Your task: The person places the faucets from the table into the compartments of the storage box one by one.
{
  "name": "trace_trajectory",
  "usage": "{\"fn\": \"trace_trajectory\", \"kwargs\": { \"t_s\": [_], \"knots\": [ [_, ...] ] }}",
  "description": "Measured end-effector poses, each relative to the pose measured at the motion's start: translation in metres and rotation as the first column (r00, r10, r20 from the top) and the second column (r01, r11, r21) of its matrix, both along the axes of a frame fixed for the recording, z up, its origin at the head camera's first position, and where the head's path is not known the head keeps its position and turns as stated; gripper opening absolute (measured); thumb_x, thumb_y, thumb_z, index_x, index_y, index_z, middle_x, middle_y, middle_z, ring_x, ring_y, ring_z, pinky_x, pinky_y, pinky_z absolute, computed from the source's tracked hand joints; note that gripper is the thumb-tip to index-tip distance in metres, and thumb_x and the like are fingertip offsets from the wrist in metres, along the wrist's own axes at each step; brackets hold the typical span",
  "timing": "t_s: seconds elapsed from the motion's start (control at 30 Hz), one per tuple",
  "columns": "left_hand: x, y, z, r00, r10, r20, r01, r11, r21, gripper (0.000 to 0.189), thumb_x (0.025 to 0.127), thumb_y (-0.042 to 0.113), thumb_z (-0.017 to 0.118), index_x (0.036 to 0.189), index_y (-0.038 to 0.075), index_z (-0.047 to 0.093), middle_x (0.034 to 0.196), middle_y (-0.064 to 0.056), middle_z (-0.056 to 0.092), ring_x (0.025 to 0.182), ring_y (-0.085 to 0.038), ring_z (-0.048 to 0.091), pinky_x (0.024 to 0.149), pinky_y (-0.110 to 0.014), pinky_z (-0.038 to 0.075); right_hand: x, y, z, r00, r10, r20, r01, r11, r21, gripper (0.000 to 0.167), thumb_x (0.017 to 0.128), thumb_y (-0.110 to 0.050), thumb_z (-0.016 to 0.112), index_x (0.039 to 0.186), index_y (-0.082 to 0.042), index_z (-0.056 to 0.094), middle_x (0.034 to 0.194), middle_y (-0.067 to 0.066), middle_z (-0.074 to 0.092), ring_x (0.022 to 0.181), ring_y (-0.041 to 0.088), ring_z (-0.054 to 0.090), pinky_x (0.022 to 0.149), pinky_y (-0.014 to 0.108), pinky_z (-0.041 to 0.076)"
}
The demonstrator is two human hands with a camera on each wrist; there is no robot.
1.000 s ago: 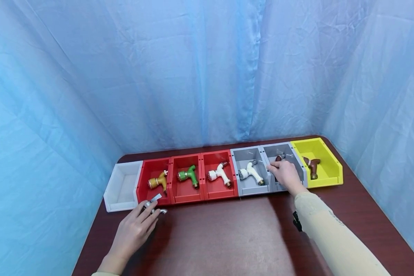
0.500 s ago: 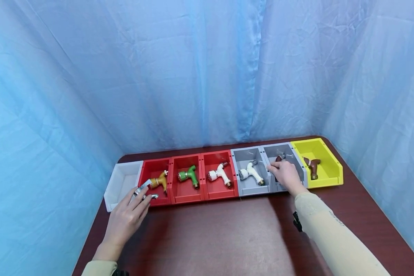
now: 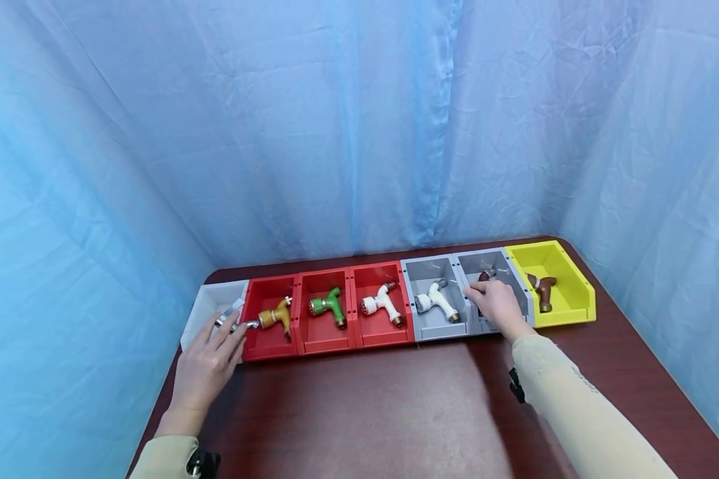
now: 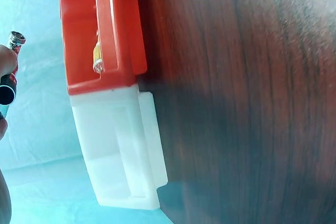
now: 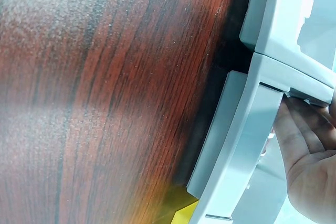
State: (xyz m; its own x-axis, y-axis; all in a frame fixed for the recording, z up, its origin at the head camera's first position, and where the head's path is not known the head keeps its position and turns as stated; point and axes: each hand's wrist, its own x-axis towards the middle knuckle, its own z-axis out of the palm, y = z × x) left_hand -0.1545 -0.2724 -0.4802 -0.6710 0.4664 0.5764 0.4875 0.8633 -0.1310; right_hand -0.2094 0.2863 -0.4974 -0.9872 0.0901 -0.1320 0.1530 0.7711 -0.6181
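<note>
My left hand [image 3: 205, 364] holds a chrome faucet [image 3: 252, 324] with a pale flat tip, over the front of the white bin [image 3: 195, 326] at the row's left end. In the left wrist view the faucet [image 4: 17, 38] is cut off by the frame edge. My right hand [image 3: 498, 305] grips the wall between the two grey bins; in the right wrist view its fingers [image 5: 291, 135] reach inside the right-hand grey bin [image 5: 239, 153]. A dark reddish faucet [image 3: 486, 274] lies in that bin, mostly hidden by the hand.
Red bins hold a yellow faucet [image 3: 275, 316], a green faucet [image 3: 331, 305] and a white faucet [image 3: 383, 304]. Another white faucet [image 3: 437, 301] lies in the left grey bin. The yellow bin [image 3: 566, 283] holds a brown faucet [image 3: 544, 291]. Blue curtains [image 3: 359, 133] surround the dark wooden table [image 3: 359, 412].
My left hand has moved left and away from me with the chrome faucet, from before the leftmost red bin to over the white bin. The right hand has stayed in place.
</note>
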Motion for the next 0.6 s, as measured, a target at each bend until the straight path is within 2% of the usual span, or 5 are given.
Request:
{"fn": "trace_trajectory", "kwargs": {
  "t_s": [0.07, 0.13, 0.23, 0.43, 0.6],
  "knots": [
    [-0.003, -0.002, 0.0, 1.0, 0.023, -0.006, -0.023, 1.0, 0.001, 0.055, 0.085, 0.023, 0.084, 0.135, 0.01, 0.067, 0.142, -0.018, 0.06, 0.132, -0.043, 0.054, 0.095, -0.058, 0.054, 0.0, 0.0, 0.0, 1.0, -0.005, -0.003, 0.005, 1.0, -0.002, 0.047, 0.107, -0.03, 0.055, 0.142, 0.002, 0.057, 0.139, 0.028, 0.059, 0.124, 0.043, 0.058, 0.098, 0.058, 0.052],
    [-0.006, -0.004, 0.0, 0.999, 0.044, -0.013, -0.044, 0.999, 0.008, 0.071, 0.069, 0.011, 0.094, 0.135, 0.01, 0.068, 0.142, -0.018, 0.061, 0.131, -0.042, 0.054, 0.093, -0.059, 0.055, 0.0, 0.0, 0.0, 1.0, -0.006, -0.005, 0.006, 1.0, -0.001, 0.047, 0.107, -0.03, 0.055, 0.142, 0.002, 0.057, 0.138, 0.028, 0.059, 0.124, 0.043, 0.058, 0.098, 0.058, 0.052],
    [-0.012, -0.006, -0.001, 0.997, 0.07, -0.021, -0.069, 0.997, 0.035, 0.071, 0.068, 0.009, 0.096, 0.133, 0.01, 0.069, 0.14, -0.018, 0.062, 0.129, -0.042, 0.055, 0.09, -0.059, 0.056, 0.0, 0.0, -0.001, 1.0, -0.004, -0.012, 0.004, 1.0, 0.001, 0.047, 0.107, -0.03, 0.055, 0.141, 0.002, 0.058, 0.138, 0.028, 0.059, 0.124, 0.043, 0.058, 0.099, 0.059, 0.052],
    [-0.022, -0.012, -0.003, 0.994, 0.106, -0.01, -0.104, 0.99, 0.098, 0.059, 0.073, 0.009, 0.092, 0.128, 0.007, 0.072, 0.137, -0.018, 0.064, 0.125, -0.042, 0.057, 0.087, -0.06, 0.058, -0.001, 0.0, -0.002, 1.0, -0.001, -0.019, 0.001, 1.0, -0.004, 0.047, 0.106, -0.029, 0.056, 0.14, 0.003, 0.059, 0.138, 0.028, 0.06, 0.124, 0.043, 0.058, 0.1, 0.059, 0.051],
    [-0.03, -0.014, -0.004, 0.986, 0.163, 0.037, -0.166, 0.979, 0.114, 0.055, 0.076, 0.009, 0.09, 0.128, 0.007, 0.072, 0.138, -0.019, 0.063, 0.127, -0.043, 0.056, 0.088, -0.061, 0.057, -0.001, 0.0, -0.004, 1.0, 0.001, -0.026, -0.001, 1.0, 0.004, 0.046, 0.106, -0.029, 0.056, 0.139, 0.003, 0.059, 0.137, 0.028, 0.06, 0.123, 0.044, 0.058, 0.099, 0.059, 0.051]
  ]
}}
